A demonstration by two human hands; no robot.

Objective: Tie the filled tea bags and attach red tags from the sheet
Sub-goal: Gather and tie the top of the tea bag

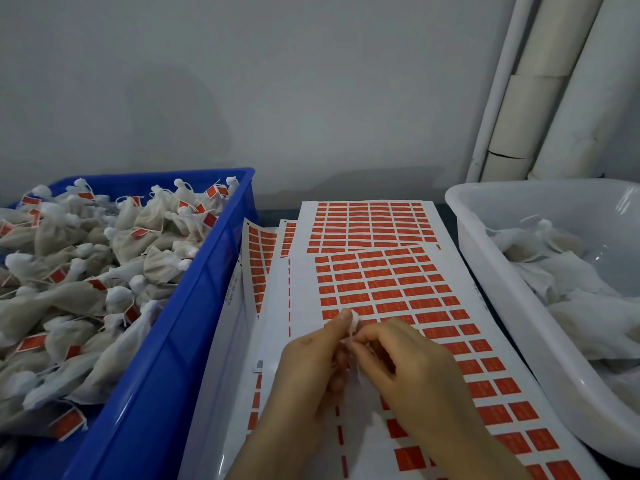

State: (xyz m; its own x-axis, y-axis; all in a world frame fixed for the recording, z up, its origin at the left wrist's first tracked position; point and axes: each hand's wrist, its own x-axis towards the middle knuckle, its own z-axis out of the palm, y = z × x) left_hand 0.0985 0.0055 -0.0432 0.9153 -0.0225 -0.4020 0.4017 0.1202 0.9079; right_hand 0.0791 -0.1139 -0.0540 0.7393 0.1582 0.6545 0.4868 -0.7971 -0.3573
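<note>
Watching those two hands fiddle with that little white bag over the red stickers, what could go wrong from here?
The left hand and right hand pinch the tea bag by small bits of fabric, so it might slip and drop. They work directly above the tag sheet, so a sleeve or the bag could perhaps scuff or lift tags. The sheets overlap loosely and could shift.

No legible text on red tags (388, 291)
</note>
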